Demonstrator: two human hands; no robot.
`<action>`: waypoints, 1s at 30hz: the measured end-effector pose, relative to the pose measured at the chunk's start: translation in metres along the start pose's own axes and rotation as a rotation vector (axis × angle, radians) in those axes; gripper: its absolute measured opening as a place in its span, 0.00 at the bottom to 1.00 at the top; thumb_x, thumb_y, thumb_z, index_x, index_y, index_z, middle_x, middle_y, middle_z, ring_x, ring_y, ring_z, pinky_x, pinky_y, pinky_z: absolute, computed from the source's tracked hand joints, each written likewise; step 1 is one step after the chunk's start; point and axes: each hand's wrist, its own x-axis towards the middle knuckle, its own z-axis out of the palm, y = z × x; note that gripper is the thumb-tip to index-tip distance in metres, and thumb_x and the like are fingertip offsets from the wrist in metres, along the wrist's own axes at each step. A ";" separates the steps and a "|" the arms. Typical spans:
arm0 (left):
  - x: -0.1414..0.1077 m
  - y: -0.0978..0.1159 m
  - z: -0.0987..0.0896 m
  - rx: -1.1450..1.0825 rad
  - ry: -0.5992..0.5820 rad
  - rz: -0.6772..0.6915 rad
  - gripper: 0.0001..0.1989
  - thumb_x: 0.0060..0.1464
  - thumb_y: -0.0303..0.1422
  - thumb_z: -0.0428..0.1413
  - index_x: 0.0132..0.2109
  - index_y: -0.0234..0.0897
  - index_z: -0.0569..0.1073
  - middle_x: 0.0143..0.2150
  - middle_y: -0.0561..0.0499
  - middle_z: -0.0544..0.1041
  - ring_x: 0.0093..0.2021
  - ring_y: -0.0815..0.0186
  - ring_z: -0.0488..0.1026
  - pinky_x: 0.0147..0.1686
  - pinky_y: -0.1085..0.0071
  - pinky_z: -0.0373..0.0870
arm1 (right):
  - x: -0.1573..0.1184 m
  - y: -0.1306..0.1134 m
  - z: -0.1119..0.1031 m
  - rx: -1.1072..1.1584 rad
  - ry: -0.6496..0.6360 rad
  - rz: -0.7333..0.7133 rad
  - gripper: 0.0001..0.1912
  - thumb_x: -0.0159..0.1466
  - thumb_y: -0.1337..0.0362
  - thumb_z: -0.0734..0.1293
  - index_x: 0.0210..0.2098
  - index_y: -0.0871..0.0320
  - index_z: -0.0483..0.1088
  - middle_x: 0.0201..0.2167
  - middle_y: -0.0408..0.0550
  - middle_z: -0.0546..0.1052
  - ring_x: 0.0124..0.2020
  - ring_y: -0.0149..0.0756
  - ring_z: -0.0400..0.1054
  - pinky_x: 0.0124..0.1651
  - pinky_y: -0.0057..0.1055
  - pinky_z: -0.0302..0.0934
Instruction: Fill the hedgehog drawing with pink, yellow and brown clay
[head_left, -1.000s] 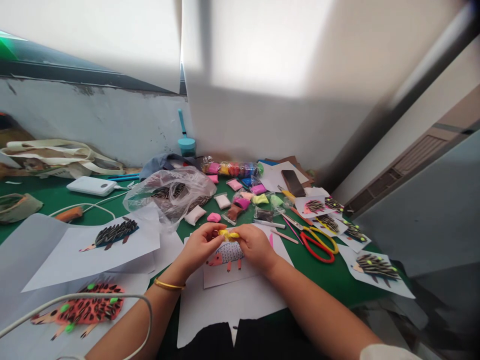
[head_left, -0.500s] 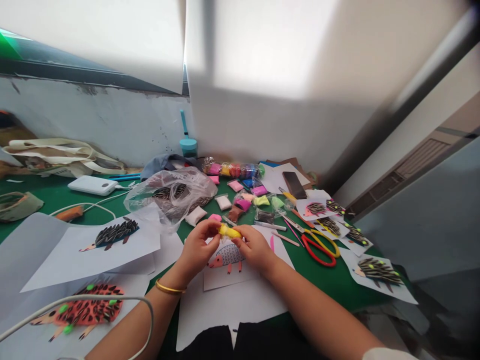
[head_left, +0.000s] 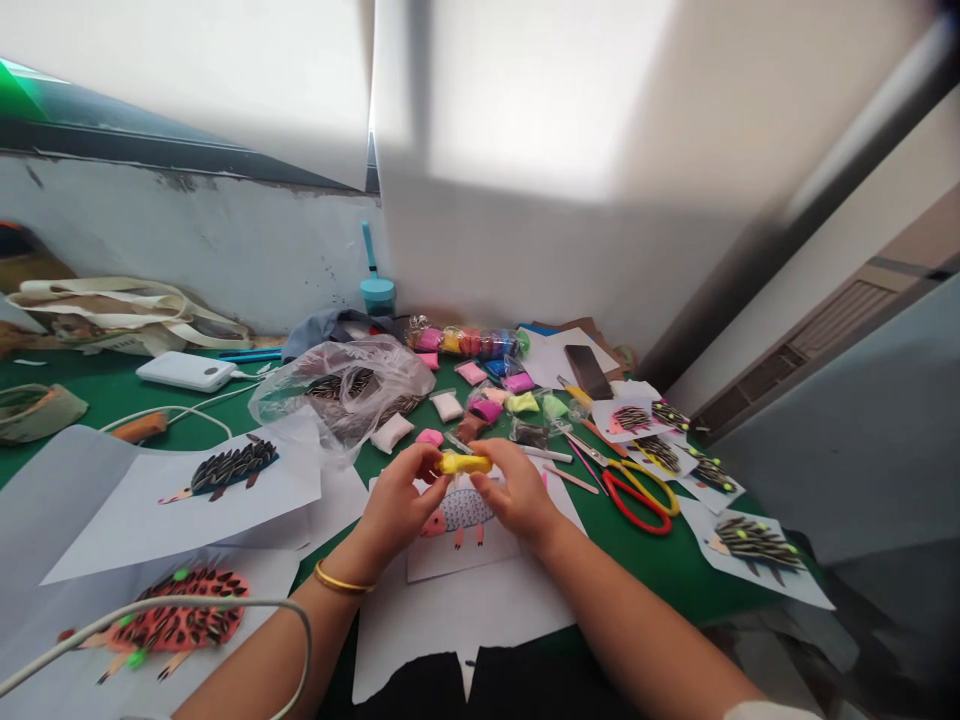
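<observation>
Between my two hands is a small packet of yellow modelling clay [head_left: 465, 464], held above the paper. My left hand [head_left: 401, 497] pinches its left end, and my right hand [head_left: 520, 492] grips its right end with thumb and fingers. Just below them lies a hedgehog picture [head_left: 459, 512] on white paper, with a pink face and legs and a patterned bluish back. Part of that picture is hidden by my hands. More clay packets, among them a brown one [head_left: 471, 428] and a black one [head_left: 529, 433], lie right behind my hands.
Scissors [head_left: 637, 490] with red and yellow handles lie at right, near several seed-covered hedgehog pictures [head_left: 757, 545]. A clear bag of sunflower seeds [head_left: 341, 390] sits behind at left. Farther back are a phone [head_left: 589, 371] and a white power bank [head_left: 186, 371]. A white cable [head_left: 187, 602] crosses the lower left.
My right hand has shifted slightly right and up, and the yellow packet now looks more level and stretched between my hands. Everything else on the table stays put.
</observation>
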 end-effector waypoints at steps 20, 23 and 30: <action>0.000 0.000 0.000 0.004 -0.053 0.166 0.11 0.58 0.28 0.54 0.49 0.40 0.72 0.47 0.48 0.76 0.45 0.65 0.75 0.46 0.67 0.74 | 0.002 -0.005 0.001 -0.095 -0.105 -0.023 0.21 0.72 0.54 0.54 0.32 0.57 0.71 0.28 0.47 0.73 0.33 0.38 0.64 0.37 0.33 0.55; 0.000 0.001 -0.001 0.054 -0.114 0.207 0.14 0.58 0.29 0.55 0.51 0.42 0.71 0.49 0.48 0.76 0.44 0.64 0.74 0.44 0.66 0.74 | 0.001 -0.005 0.000 -0.113 -0.090 -0.009 0.22 0.73 0.55 0.53 0.27 0.57 0.67 0.25 0.46 0.70 0.31 0.36 0.62 0.35 0.32 0.53; -0.003 0.008 0.001 0.136 -0.143 0.082 0.11 0.54 0.32 0.60 0.45 0.39 0.72 0.41 0.50 0.76 0.37 0.65 0.72 0.35 0.70 0.72 | -0.001 -0.007 0.003 -0.112 -0.154 -0.072 0.24 0.72 0.53 0.53 0.24 0.56 0.65 0.23 0.44 0.67 0.27 0.33 0.59 0.33 0.32 0.49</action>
